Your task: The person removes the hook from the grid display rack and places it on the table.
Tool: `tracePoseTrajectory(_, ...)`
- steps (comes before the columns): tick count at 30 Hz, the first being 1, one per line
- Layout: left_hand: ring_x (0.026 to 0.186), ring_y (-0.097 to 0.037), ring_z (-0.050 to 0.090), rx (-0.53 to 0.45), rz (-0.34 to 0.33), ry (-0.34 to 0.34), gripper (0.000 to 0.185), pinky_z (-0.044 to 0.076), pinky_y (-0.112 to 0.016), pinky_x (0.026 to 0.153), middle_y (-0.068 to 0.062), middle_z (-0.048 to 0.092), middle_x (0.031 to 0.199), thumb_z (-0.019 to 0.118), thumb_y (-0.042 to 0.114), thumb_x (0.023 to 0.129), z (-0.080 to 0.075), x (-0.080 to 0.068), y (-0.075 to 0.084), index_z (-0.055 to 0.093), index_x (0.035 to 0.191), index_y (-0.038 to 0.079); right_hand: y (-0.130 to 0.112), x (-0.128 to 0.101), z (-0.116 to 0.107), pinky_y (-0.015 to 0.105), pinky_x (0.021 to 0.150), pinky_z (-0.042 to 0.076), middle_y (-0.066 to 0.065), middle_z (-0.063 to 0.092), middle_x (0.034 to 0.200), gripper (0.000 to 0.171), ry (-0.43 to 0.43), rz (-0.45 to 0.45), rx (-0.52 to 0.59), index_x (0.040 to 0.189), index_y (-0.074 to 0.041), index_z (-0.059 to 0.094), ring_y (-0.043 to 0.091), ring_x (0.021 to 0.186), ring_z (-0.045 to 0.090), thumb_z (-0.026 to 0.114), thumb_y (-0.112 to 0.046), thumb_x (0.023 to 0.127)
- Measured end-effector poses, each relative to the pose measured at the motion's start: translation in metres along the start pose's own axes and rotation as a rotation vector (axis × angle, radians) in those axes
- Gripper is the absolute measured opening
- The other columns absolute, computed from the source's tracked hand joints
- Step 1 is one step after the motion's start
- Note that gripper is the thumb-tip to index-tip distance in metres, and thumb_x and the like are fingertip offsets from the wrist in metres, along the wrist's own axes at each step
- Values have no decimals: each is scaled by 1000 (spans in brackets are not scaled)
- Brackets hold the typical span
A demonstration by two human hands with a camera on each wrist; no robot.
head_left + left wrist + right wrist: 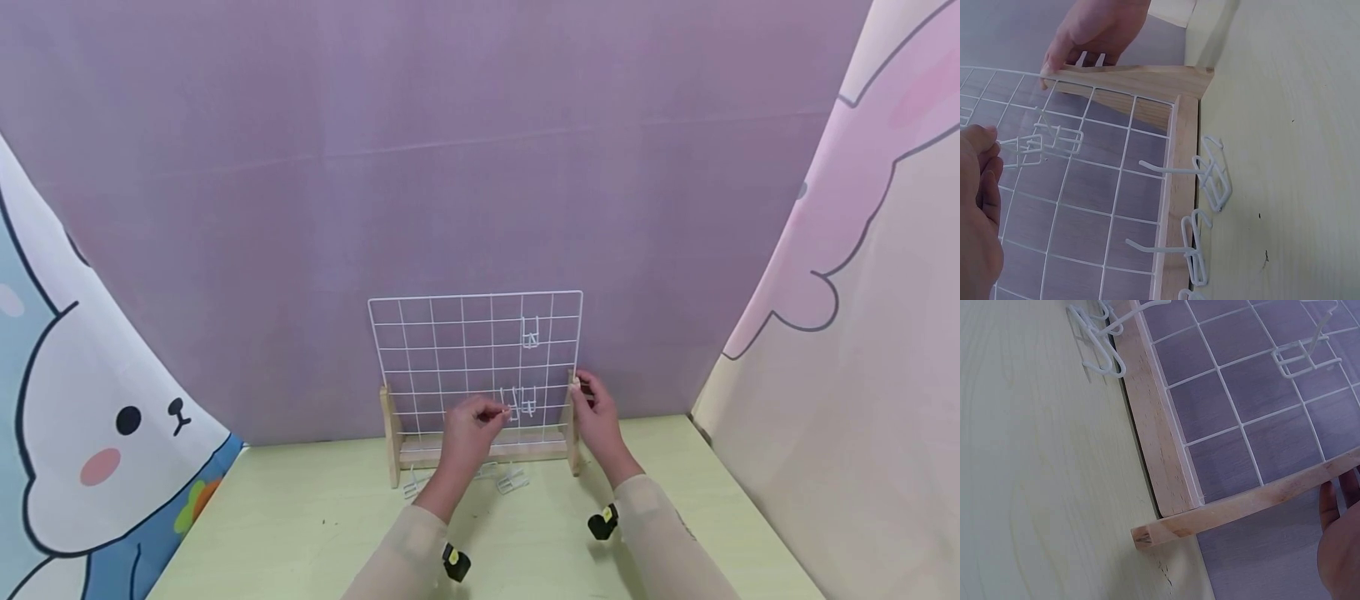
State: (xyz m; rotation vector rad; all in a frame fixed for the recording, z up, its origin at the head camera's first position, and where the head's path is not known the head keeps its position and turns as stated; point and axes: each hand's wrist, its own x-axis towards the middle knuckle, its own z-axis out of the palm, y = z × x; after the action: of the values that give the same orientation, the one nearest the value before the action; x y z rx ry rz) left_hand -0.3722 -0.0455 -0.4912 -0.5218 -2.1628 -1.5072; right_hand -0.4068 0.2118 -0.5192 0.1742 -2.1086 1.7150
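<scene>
A white wire grid panel (476, 295) stands upright in a wooden stand (390, 442). My left hand (469, 433) pinches a white wire hook (1025, 145) against the front of the grid, at its lower right. Beside this hook, another white hook (1072, 140) hangs on the wires. A third hook (531, 338) hangs higher up on the right. My right hand (597, 421) grips the top of the stand's right wooden post (1129, 78) at the panel's edge. In the right wrist view, much of that hand is cut off.
Several loose white hooks (513, 482) lie on the pale yellow table (300, 517) in front of the stand's wooden base bar (1183, 150). A purple cloth backdrop (480, 200) rises behind the grid. Printed cartoon cloths flank both sides.
</scene>
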Motion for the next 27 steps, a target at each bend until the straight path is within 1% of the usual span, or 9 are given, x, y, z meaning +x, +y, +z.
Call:
tracePoseTrajectory(2, 82, -12, 68, 3, -10, -8, 13, 63, -25, 72, 9, 75, 90, 90, 6, 92, 0, -1, 0, 84, 94, 17, 4, 1, 0, 20, 90, 54, 19, 63, 137, 37, 6, -22, -2, 154, -10, 58, 28, 117, 59, 56, -20, 118)
tracePoseTrajectory(6, 82, -12, 68, 3, -1, -15, 12, 63, -26, 73, 9, 75, 90, 90, 6, 92, 0, -2, 0, 84, 94, 16, 6, 0, -1, 23, 90, 56, 18, 64, 135, 36, 14, -42, 0, 152, -10, 60, 29, 115, 60, 58, -19, 117)
tracePoseTrajectory(11, 82, -11, 68, -1, 14, -21, 12, 63, -25, 73, 9, 74, 89, 90, 5, 92, 1, -5, 0, 83, 93, 16, 6, 0, -1, 23, 90, 56, 17, 64, 135, 36, 13, -38, 7, 152, -10, 60, 29, 115, 60, 58, -19, 117)
tracePoseTrajectory(16, 81, -9, 68, 22, 15, -39, 11, 63, -25, 73, 11, 74, 88, 90, 8, 93, 3, -9, -1, 84, 94, 17, 5, 0, -1, 22, 90, 55, 18, 63, 138, 39, 4, -12, 2, 155, -11, 57, 29, 118, 58, 57, -22, 118)
tracePoseTrajectory(19, 82, -9, 69, 26, 6, -48, 10, 63, -25, 73, 12, 74, 88, 90, 8, 93, 4, -11, -1, 84, 94, 17, -2, -2, -1, 21, 91, 54, 20, 61, 140, 40, -5, 11, 3, 157, -9, 56, 31, 120, 58, 55, -20, 118)
tracePoseTrajectory(25, 82, -8, 68, 20, -28, -77, 11, 63, -25, 74, 12, 74, 88, 90, 8, 93, 5, -14, -4, 84, 95, 17, -31, -11, -4, 23, 89, 56, 24, 63, 135, 39, -31, 22, -15, 154, -1, 55, 32, 117, 60, 55, -13, 117)
tracePoseTrajectory(27, 82, -8, 68, 25, -41, -85, 11, 63, -25, 74, 12, 75, 89, 90, 8, 93, 6, -14, -6, 84, 94, 18, -30, -10, -4, 22, 90, 55, 24, 62, 136, 39, -32, 21, -18, 154, 0, 55, 32, 118, 60, 55, -13, 117)
